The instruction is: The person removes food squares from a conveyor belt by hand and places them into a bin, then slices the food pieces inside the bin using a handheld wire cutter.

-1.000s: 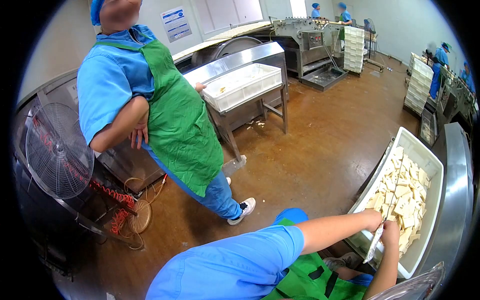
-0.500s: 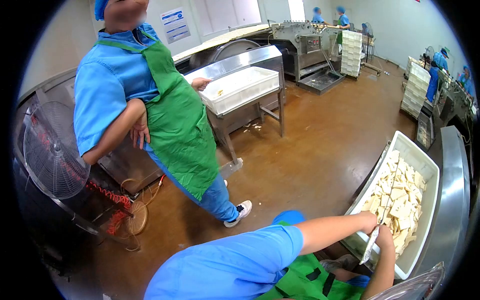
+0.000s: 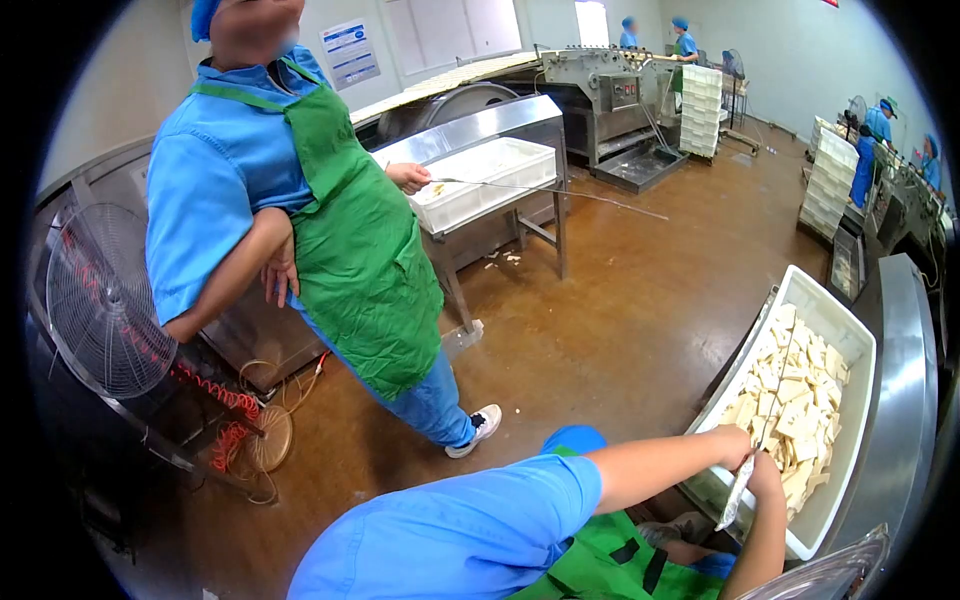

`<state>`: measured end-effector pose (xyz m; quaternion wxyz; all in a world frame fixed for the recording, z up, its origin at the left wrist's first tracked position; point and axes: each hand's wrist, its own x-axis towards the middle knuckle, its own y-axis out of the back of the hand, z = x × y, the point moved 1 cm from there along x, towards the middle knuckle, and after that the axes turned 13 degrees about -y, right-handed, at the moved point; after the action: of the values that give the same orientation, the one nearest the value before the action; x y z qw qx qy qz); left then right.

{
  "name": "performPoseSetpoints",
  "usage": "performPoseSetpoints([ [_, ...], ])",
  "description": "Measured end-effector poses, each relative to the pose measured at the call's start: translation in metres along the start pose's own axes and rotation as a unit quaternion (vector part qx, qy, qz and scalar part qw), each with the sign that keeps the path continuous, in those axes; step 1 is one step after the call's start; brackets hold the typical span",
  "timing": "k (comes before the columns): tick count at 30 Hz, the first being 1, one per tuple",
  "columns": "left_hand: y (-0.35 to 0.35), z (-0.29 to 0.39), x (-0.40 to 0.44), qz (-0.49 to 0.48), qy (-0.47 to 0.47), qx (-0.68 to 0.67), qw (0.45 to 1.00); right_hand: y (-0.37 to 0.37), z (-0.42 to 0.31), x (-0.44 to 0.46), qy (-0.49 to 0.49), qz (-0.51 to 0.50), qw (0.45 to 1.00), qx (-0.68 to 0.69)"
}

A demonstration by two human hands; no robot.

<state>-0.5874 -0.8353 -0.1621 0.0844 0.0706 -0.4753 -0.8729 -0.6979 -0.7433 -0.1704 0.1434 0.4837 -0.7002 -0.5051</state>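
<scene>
Head view: hands [image 3: 766, 476] hold crinkled, perhaps foil-wrapped handle [image 3: 736, 494].

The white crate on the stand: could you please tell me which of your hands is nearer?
Left. Across the floor from the white crate, the left hand is slightly closer; the right hand lies just beyond.

Co-workers [image 3: 345, 235]: 5. Fans [image 3: 112, 300]: 3. Wall poster [image 3: 350, 53]: 1. Open white crates [image 3: 850, 335] up close: 2. Long thin rods [image 3: 600, 199]: 2. Silvery handle [image 3: 737, 492]: 1. Pale flat pieces [image 3: 797, 418]: too many to count.
</scene>
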Motion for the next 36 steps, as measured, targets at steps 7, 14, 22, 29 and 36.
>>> performPoseSetpoints([
  [7, -0.006, -0.007, 0.007, -0.006, -0.035, 0.008, 0.999, 0.004, -0.006, -0.005, 0.006, 0.037, 0.999, -0.036],
  [14, -0.002, -0.005, 0.005, -0.02, -0.034, 0.009, 0.999, -0.003, 0.008, 0.007, 0.032, 0.032, 0.999, -0.03],
  [22, -0.003, -0.005, 0.007, -0.021, -0.036, 0.027, 0.999, -0.005, 0.012, 0.01, 0.025, 0.011, 0.999, -0.033],
  [29, -0.005, -0.003, 0.007, -0.012, -0.008, 0.025, 1.0, -0.002, 0.007, 0.005, 0.016, 0.034, 0.998, -0.043],
  [36, -0.009, -0.005, 0.007, -0.007, 0.019, 0.001, 1.0, -0.004, 0.013, 0.008, 0.014, 0.048, 0.997, -0.052],
])
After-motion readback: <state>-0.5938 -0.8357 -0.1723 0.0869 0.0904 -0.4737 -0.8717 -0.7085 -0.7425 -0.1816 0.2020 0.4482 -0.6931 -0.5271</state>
